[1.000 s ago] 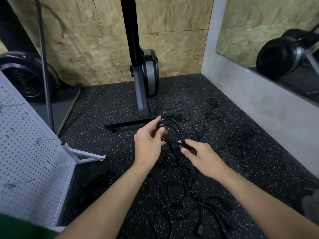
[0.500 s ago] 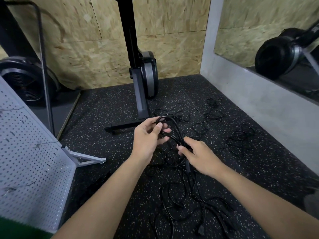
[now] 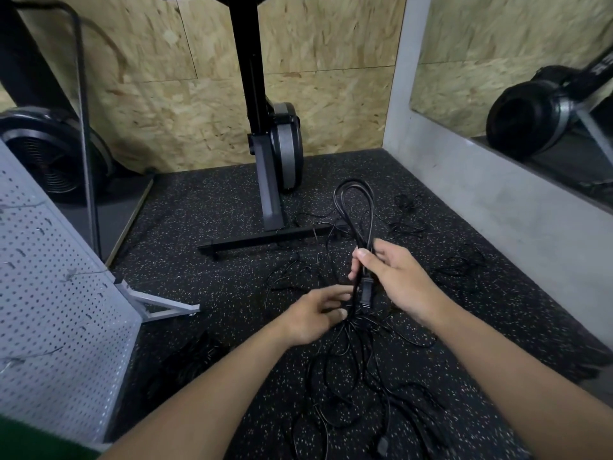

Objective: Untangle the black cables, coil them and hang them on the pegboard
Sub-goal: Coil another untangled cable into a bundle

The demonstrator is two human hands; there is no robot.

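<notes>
Pegboard [image 3: 59, 310]: white, perforated, leaning at 9 o'clock in the view. Its angled foot [image 3: 162, 307] stands on the speckled floor [image 3: 205, 277].

Exercise machine [image 3: 275, 154]: upright at 12 o'clock, against the chipboard wall.

Left hand [image 3: 315, 318]: low centre, blurred. Fingers are loosely extended toward 3 o'clock, at the strands hanging from the other hand. Whether it has hold of one cannot be told.

Black cables [image 3: 345, 376]: a loose tangle on the floor at 6 o'clock. Several strands rise to the right hand [image 3: 394, 280], whose fingers and thumb are curled round them. A long loop [image 3: 355, 200] stands up from that grip toward 12 o'clock. A plug [image 3: 366, 293] hangs just below it.

Smaller cable clumps [image 3: 461, 267]: on the floor at 3 o'clock of the right hand.
</notes>
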